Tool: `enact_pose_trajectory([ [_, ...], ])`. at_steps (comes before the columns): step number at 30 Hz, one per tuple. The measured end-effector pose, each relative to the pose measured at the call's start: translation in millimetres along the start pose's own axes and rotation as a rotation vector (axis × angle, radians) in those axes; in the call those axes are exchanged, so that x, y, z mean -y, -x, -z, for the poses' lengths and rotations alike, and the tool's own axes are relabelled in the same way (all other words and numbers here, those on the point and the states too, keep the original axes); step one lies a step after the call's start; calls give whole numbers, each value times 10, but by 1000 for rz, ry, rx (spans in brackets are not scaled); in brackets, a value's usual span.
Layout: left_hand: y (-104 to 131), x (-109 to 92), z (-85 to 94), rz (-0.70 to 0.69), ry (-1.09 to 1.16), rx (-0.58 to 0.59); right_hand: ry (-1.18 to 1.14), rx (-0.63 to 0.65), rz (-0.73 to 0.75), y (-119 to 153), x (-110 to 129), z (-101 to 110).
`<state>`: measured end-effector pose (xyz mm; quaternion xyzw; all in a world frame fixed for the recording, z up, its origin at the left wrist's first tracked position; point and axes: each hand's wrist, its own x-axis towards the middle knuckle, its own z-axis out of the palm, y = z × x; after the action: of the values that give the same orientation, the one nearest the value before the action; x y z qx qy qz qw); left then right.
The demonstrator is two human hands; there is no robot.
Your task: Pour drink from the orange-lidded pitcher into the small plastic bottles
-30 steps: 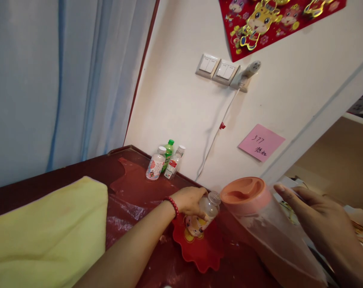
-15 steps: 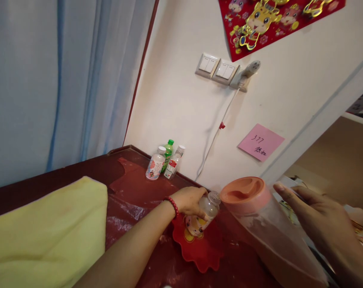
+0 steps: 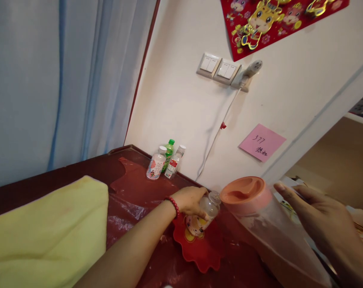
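My left hand [image 3: 191, 201], with a red bead bracelet at its wrist, is wrapped round a clear, uncapped bottle [image 3: 210, 205]. This bottle leans a little on a red scalloped plate [image 3: 196, 254] with a cartoon print. To its right, a clear plastic pitcher [image 3: 282, 240] with an orange lid [image 3: 244, 189] is tipped over, its lid end close to the bottle's mouth. My right hand [image 3: 327, 230] grips the pitcher from its right side, thumb towards the lid; the handle is mostly hidden. Whether liquid is flowing I cannot tell.
A capped bottle with a pink label [image 3: 155, 166], a green bottle [image 3: 170, 149] and a slim clear bottle [image 3: 173, 166] stand against the wall. Yellow cloth [image 3: 58, 232] covers the table's left side. A white cable [image 3: 213, 144] hangs from the socket near a pink note [image 3: 262, 142].
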<state>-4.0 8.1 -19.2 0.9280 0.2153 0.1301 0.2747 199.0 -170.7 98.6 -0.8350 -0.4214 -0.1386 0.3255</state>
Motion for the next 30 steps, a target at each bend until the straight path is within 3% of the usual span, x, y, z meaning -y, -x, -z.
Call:
enact_pose_trajectory([
  [30,10,-5,8,-1,12,6,-36,-10,47,-16,-71,-71],
])
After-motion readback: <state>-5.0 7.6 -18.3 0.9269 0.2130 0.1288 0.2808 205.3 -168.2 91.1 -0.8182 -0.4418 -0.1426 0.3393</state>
